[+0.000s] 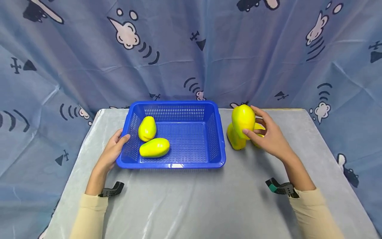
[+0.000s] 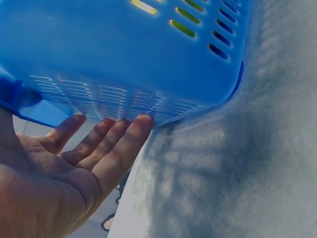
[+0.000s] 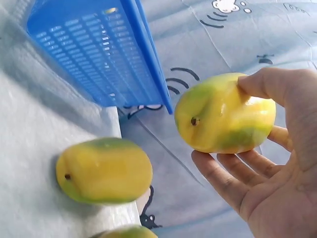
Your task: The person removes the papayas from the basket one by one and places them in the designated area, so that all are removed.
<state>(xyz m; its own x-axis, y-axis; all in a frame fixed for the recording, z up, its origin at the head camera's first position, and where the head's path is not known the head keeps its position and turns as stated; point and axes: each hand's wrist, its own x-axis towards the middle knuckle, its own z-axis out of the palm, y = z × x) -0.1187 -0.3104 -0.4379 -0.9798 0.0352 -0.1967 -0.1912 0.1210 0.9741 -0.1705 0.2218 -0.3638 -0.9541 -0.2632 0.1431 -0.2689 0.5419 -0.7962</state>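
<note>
A blue plastic basket (image 1: 171, 165) with slotted walls stands on the table, its left rim held by my left hand (image 1: 111, 149). The thumb lies over that rim, and the fingers (image 2: 116, 153) touch the outer wall. Inside, at the basket's left, lie two yellow-green mangoes, one upper (image 1: 147, 128) and one lower (image 1: 154, 148). My right hand (image 1: 271, 137) holds another mango (image 3: 223, 119) between thumb and fingers, raised off the table to the right of the basket. Beneath it, a mango (image 3: 105, 171) rests on the table, and one more (image 3: 130, 233) is partly hidden.
The grey-white table (image 1: 185, 202) ends at a back edge just behind the basket. A blue patterned curtain (image 1: 179, 49) hangs behind and around the table. Each wrist carries a dark strap mount, the left one (image 1: 111, 190) near the table's left side.
</note>
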